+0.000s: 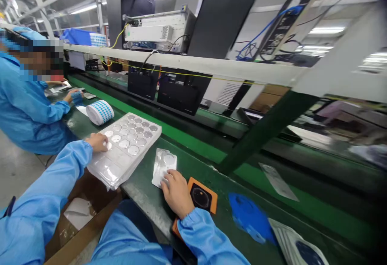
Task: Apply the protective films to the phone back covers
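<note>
My left hand (pixel 97 141) rests on the left edge of the clear tray (pixel 117 164) of round discs (pixel 133 138), centre left of the frame. Its fingers are curled, and I cannot tell whether they pinch a disc. My right hand (pixel 177 192), lower centre, lays bent fingers on a small clear blister pack (pixel 165 162). The pack lies on the green table (pixel 196 168), just beside an orange pad (pixel 213 201).

left hand (pixel 97 141) on the disc tray (pixel 152 139) — right hand (pixel 177 192) pressing a clear pack (pixel 165 162).
</note>
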A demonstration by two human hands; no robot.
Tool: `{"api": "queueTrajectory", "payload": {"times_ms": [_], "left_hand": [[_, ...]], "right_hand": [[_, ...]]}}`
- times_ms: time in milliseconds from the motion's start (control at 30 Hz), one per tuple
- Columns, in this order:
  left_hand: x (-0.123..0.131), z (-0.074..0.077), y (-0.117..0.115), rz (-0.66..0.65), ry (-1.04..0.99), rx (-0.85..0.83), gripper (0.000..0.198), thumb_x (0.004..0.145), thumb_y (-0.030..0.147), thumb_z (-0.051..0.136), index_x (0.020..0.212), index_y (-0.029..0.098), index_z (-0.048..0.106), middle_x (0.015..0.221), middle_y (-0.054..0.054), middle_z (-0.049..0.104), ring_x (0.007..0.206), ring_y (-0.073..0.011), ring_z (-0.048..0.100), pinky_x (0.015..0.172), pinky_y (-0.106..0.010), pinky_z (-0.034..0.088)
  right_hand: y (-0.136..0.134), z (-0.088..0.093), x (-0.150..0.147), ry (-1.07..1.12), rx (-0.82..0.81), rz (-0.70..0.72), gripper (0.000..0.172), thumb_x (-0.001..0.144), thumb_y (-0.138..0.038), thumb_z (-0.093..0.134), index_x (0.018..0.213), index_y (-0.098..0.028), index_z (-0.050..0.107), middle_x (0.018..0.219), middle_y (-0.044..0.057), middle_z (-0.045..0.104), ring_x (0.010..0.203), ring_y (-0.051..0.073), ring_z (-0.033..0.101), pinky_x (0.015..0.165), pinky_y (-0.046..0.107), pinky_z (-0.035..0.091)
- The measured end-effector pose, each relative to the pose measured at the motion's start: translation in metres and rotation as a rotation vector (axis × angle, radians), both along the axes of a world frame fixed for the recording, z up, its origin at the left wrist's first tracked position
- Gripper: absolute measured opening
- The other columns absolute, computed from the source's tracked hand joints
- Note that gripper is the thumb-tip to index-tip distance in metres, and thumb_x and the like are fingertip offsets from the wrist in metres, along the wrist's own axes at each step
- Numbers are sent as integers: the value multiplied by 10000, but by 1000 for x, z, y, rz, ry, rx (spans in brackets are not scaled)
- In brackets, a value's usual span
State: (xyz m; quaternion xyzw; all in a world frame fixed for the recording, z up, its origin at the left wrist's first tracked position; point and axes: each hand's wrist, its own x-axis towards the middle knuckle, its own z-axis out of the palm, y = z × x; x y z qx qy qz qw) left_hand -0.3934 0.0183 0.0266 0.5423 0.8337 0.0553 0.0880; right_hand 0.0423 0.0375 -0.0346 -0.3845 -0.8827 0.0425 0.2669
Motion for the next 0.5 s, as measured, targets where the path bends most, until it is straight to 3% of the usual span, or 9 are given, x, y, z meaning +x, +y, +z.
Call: {"api": "queueTrajectory", "payload": {"times_ms": [133,200,267,333,400,433,500], "left_hand": [[5,15,-1,-13,-22,52,387,655,423,677,955,185,624,1038,-94,650,1022,-325,544,850,-398,440],[27,23,-8,-55,-71,154,277,760,426,609,904,189,596,904,-48,659,873,-243,582,785,-326,448],[73,26,-21,-189,-184,359,222,829,419,581,872,202,582,834,-14,654,789,-198,585,753,-296,450],[137,21,-36,-458,-344,527,154,878,364,572,898,213,592,892,-14,669,846,-187,604,807,-301,461],[207,9,-48,-721,-526,619,70,913,262,529,931,220,583,933,-21,666,886,-175,610,831,-298,469],[239,0,-50,-801,-605,647,61,913,212,516,940,220,571,935,-24,662,890,-169,612,829,-295,475],[290,-18,-48,-820,-721,730,129,877,136,528,979,215,539,989,-41,654,948,-176,609,874,-312,478]], "right_hand": [[-8,9,5,65,14,-8,188,903,-265,549,1010,-183,680,1221,131,636,1181,274,565,1031,466,457],[-17,16,7,100,19,-3,219,914,-274,542,1069,-188,671,1240,122,633,1195,257,565,1034,443,471],[-30,25,9,159,10,30,308,913,-292,558,1197,-195,629,1281,113,624,1215,244,564,1035,420,485],[-44,34,13,231,-15,76,430,908,-301,579,1326,-206,553,1316,103,617,1226,238,569,1030,406,498],[-54,40,23,286,-46,110,422,925,-277,557,1345,-235,547,1274,77,653,1169,218,616,980,369,532],[-56,40,32,296,-49,107,374,940,-256,532,1311,-252,579,1226,60,682,1115,201,648,941,340,549],[-55,36,54,280,-2,54,305,957,-223,492,1218,-259,645,1134,43,722,1026,178,686,888,303,562]]}}
